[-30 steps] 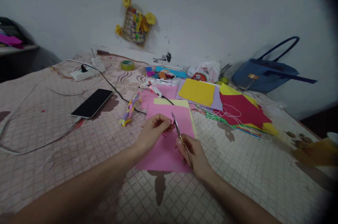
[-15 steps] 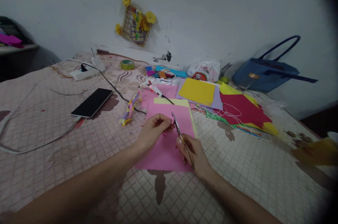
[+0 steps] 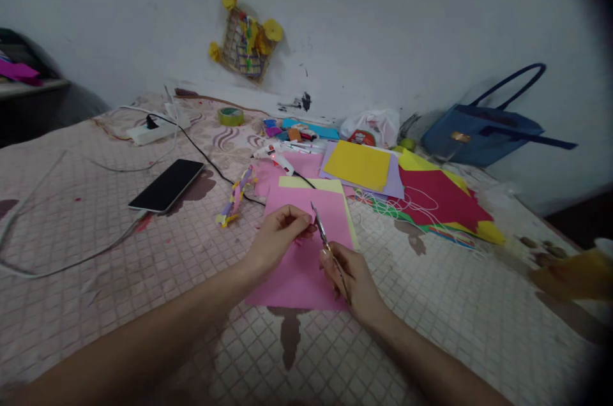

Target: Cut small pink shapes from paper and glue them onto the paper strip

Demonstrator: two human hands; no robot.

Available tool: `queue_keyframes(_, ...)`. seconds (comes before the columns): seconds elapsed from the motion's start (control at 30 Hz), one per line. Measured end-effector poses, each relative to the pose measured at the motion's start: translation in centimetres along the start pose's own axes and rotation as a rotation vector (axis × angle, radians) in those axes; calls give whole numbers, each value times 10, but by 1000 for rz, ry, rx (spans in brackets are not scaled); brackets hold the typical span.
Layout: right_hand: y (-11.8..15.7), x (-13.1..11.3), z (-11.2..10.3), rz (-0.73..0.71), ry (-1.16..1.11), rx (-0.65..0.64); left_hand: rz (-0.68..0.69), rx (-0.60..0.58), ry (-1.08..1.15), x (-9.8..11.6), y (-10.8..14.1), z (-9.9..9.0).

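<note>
"What do we hold?"
"Our left hand (image 3: 275,237) pinches what seems a pink scrap (image 3: 299,241), at nine o'clock from the scissors (image 3: 320,225) our right hand (image 3: 353,272) grips above the pink sheet (image 3: 294,281)."

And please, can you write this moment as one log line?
left hand: pinches small pink paper piece | right hand: holds scissors | beneath: pink sheet
</note>
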State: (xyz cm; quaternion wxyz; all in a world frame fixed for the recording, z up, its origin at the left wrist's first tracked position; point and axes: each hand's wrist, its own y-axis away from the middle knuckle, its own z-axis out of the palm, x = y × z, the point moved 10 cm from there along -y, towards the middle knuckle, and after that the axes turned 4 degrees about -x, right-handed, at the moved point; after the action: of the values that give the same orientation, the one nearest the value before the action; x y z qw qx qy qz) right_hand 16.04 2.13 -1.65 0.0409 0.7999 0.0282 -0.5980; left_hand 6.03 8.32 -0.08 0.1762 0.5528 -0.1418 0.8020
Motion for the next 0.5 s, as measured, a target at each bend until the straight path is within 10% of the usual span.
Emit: queue_keyframes(0.5, -8, -9, -26, 34, -147, 83, -118, -279, -205, -12, 6, 28)
